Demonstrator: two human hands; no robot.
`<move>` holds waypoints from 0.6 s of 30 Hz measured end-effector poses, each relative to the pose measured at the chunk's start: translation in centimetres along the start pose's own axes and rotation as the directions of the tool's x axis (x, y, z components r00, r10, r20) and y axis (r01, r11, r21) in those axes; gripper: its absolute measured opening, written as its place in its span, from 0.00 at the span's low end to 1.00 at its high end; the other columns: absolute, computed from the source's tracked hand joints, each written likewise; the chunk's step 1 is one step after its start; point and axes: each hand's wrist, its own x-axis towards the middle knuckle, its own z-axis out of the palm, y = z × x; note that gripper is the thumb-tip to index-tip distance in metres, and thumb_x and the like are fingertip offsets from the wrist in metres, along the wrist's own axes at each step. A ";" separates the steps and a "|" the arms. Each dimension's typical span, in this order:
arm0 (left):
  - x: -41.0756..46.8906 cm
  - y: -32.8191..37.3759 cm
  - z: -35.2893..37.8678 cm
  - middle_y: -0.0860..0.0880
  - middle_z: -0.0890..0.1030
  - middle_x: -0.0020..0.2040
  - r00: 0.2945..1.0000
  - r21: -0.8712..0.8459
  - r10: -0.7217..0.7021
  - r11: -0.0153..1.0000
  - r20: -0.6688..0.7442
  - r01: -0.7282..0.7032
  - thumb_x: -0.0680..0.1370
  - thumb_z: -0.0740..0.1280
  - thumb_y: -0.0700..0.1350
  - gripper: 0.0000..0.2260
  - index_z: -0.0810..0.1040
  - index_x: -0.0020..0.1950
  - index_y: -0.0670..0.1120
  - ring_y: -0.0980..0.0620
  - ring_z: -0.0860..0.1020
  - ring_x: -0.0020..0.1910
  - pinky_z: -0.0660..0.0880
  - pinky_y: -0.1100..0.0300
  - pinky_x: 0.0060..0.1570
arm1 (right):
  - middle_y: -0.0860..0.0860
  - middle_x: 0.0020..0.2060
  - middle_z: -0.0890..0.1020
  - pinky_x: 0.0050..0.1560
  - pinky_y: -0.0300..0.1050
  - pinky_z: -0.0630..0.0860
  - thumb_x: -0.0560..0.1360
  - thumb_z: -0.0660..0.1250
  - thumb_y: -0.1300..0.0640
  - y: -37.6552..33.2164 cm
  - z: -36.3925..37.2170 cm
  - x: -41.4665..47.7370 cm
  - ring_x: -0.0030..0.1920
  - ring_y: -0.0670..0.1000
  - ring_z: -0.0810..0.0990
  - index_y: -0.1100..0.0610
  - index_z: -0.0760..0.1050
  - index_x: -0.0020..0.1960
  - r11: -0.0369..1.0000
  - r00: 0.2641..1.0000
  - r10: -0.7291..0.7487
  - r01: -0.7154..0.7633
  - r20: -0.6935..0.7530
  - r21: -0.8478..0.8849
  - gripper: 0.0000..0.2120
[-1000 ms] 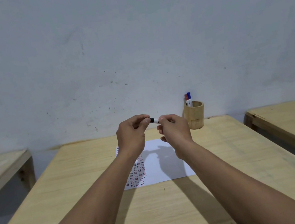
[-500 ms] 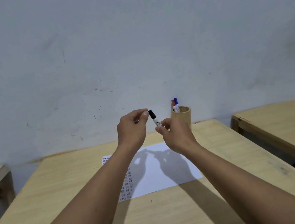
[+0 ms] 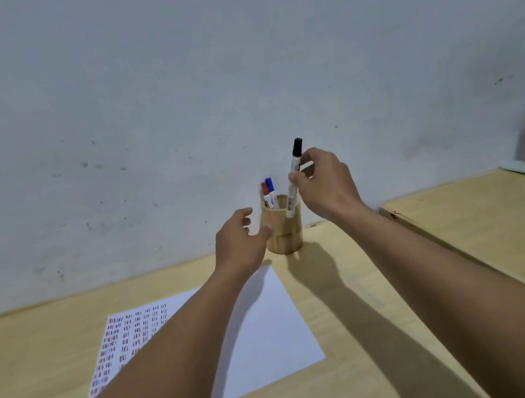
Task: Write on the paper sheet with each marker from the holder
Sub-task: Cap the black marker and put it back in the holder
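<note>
Black-capped marker (image 3: 293, 179), white barrel with small print, sits almost upright in our right hand (image 3: 326, 184), fingers pinching it mid-barrel, its lower end right over the wooden holder (image 3: 283, 230). Red and blue markers (image 3: 269, 192) stand inside. Our left hand (image 3: 238, 241) hovers beside the holder, fingers loosely spread, holding nothing.

Table (image 3: 364, 338) is showing pale matt wood grain; holder (image 3: 286, 233) is looking like smooth bamboo; paper sheet (image 3: 270, 336) matt white; black-capped marker (image 3: 293, 176) glossy plastic.
</note>
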 end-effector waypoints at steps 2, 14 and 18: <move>1.0 -0.3 1.4 0.47 0.77 0.67 1.000 0.029 -0.003 1.000 0.022 0.003 0.75 0.73 0.51 0.29 0.70 0.74 0.48 0.48 0.76 0.64 0.73 0.56 0.61 | 0.49 0.45 0.80 0.34 0.40 0.69 0.81 0.65 0.55 0.3 0.1 1.5 0.37 0.43 0.76 0.55 0.77 0.58 1.000 1.000 -0.019 0.019 -0.014 -0.011 0.08; 3.4 -2.0 5.2 0.49 0.79 0.56 0.997 -0.143 -0.028 0.989 0.067 0.038 0.73 0.74 0.36 0.24 0.74 0.67 0.44 0.63 0.76 0.43 0.72 0.76 0.30 | 0.52 0.45 0.84 0.43 0.46 0.79 0.79 0.68 0.53 4.1 4.7 5.5 0.44 0.52 0.82 0.57 0.81 0.54 0.993 0.990 0.054 -0.039 0.134 -0.112 0.09; 3.8 -2.7 5.6 0.48 0.81 0.56 0.998 -0.187 -0.013 0.982 0.069 0.026 0.73 0.73 0.34 0.21 0.76 0.65 0.44 0.63 0.77 0.43 0.71 0.77 0.28 | 0.52 0.38 0.82 0.34 0.43 0.76 0.79 0.69 0.53 5.0 5.6 5.3 0.37 0.50 0.79 0.59 0.84 0.47 0.978 0.971 0.091 -0.045 0.221 -0.204 0.10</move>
